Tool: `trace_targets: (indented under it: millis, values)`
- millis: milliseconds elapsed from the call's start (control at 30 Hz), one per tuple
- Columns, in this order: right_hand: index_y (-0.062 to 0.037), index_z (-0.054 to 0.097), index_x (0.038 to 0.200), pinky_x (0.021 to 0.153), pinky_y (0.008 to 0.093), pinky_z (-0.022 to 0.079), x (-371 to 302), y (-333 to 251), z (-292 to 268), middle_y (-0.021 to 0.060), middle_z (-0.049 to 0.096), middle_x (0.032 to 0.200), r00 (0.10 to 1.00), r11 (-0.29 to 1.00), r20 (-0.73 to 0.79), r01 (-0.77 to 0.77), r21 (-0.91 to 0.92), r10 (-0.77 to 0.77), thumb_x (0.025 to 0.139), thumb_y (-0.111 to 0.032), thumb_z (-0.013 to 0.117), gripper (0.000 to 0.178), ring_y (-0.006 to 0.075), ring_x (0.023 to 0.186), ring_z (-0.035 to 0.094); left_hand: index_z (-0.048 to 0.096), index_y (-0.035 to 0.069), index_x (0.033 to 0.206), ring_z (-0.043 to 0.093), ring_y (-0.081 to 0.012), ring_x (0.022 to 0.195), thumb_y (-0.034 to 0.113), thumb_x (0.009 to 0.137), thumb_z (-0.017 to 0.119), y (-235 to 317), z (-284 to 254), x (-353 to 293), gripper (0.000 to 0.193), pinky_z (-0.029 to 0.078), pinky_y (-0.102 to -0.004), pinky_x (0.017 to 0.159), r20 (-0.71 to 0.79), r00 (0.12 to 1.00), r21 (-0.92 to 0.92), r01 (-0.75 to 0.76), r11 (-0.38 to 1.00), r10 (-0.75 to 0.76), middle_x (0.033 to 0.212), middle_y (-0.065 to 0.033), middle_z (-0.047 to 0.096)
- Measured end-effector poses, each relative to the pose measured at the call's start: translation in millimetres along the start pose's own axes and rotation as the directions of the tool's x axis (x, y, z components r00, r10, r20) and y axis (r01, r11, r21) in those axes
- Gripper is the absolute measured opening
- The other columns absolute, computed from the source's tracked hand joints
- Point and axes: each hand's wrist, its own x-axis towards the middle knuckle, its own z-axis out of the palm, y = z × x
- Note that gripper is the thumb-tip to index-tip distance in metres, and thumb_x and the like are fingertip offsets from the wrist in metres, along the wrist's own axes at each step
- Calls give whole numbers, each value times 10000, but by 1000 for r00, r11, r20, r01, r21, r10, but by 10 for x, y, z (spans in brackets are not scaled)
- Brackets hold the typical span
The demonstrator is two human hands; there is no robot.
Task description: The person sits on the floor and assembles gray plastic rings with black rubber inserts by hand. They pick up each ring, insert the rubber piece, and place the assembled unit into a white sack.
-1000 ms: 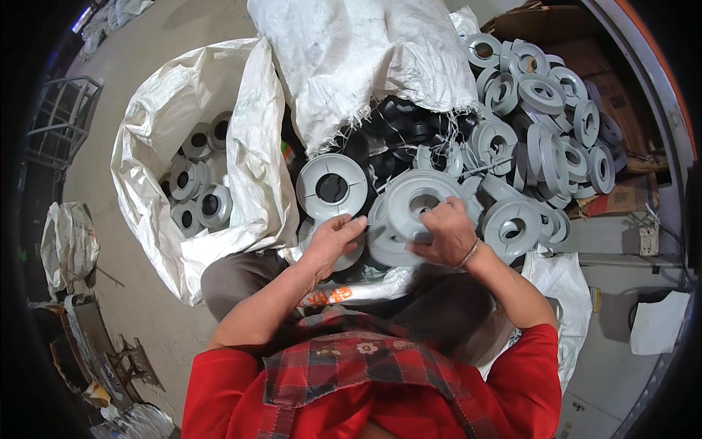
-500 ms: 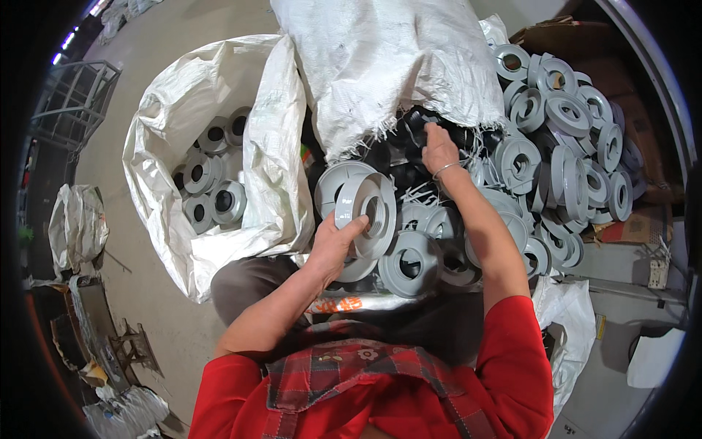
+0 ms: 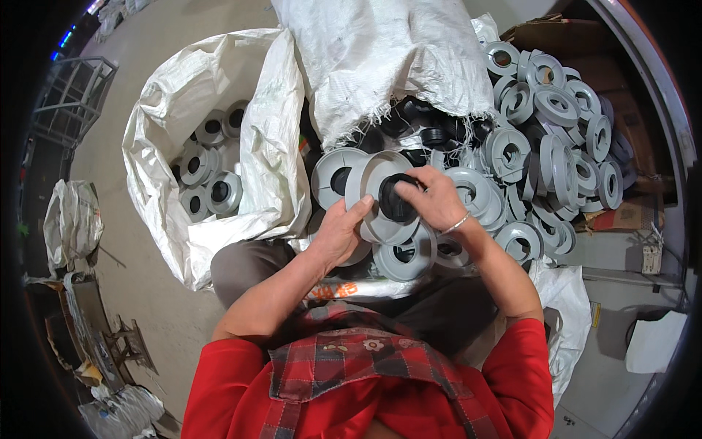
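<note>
While an open white sack [image 3: 219,95] of finished rings sits at my left, my left hand [image 3: 338,233] grips the grey ring [image 3: 380,197] above my lap and my right hand [image 3: 431,199] clasps the black insert [image 3: 395,203], which I judge should be pressed in squarely.

Left hand [image 3: 338,233] and right hand [image 3: 433,197] on a grey ring [image 3: 380,201] with black insert [image 3: 397,201], mid-frame, above a grey ring pile [image 3: 556,146].
</note>
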Motion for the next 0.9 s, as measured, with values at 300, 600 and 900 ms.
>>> trace_targets:
  millis: [300,600,900]
  values:
    - [25,430,1163,822,422,462,-325,-129,3,196,480,1056,842,801,208,538,-260,-498,564,-155,760,707,368,961,492,516,-13,1174,564,-140,963,192,928,556,82,-99,-146,323,472,-313,841,113,989,197,70,978,-93,1073,-72,586]
    - [49,419,1200,707,317,502,-438,-212,66,167,559,994,982,984,94,168,-50,-163,677,-182,758,665,292,890,576,481,-3,1211,563,-130,955,181,903,597,116,2,-294,377,474,-300,835,172,985,267,-19,963,-28,1069,-66,587]
    - [107,463,1162,615,350,549,-362,130,288,252,643,861,912,810,385,-328,486,139,837,-526,597,724,335,753,668,424,-33,1280,544,-169,1029,197,857,654,91,-5,-331,533,426,-317,908,180,984,628,-131,767,21,1168,-110,563]
